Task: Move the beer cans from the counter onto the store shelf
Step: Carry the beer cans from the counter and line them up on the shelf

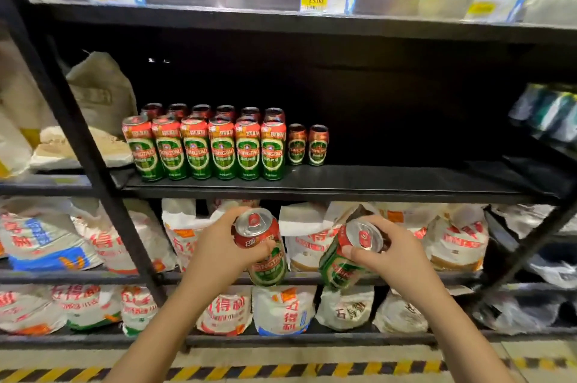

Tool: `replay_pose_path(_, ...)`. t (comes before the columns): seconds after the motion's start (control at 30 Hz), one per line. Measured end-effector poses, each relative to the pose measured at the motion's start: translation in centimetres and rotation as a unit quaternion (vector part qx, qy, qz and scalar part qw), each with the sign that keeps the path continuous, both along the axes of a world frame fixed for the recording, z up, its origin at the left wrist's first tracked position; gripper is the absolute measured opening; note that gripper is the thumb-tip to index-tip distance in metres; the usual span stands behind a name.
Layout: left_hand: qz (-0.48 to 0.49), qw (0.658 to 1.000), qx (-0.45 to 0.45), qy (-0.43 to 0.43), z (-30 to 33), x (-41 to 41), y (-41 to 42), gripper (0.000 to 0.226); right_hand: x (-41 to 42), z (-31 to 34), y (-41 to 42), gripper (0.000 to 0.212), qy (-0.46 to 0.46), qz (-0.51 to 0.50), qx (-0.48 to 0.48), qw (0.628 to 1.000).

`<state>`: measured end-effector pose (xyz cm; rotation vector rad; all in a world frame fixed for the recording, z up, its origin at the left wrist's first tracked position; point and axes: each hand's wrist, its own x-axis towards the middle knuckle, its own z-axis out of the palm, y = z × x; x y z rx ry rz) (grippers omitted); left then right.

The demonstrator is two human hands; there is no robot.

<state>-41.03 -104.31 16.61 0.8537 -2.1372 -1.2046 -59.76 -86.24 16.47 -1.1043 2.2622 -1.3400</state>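
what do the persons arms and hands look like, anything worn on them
Both forearms are bare as far as the view shows: no sleeves, gloves, watch or bracelets. The left hand and right hand show no rings that can be made out. Fingernails look short and unpainted.

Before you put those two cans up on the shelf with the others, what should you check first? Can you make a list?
1. Left hand grips its can firmly: ok.
2. Right hand grips its can firmly: ok.
3. Held cans upright: not ok, both are tilted.
4. Free space on the shelf right of the front row of cans: ok.
5. Cans already there stand upright: ok.
6. Held cans free of dents: cannot tell.
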Motion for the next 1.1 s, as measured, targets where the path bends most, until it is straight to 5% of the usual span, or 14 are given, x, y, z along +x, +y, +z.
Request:
replay_pose_path(0.6,-0.013,1.000,-0.013,-0.012,-0.5,-18.9,-10.6,0.047,-16.1,0.2,-14.3,0.032,0.043,0.020,0.010,0.999)
replay_pose_path(1.1,0.006,0.998,-0.037,-0.041,-3.3,-25.8,-13.9,0.048,-23.6,-2.5,-21.6,0.039,0.022,0.082,0.016,0.996)
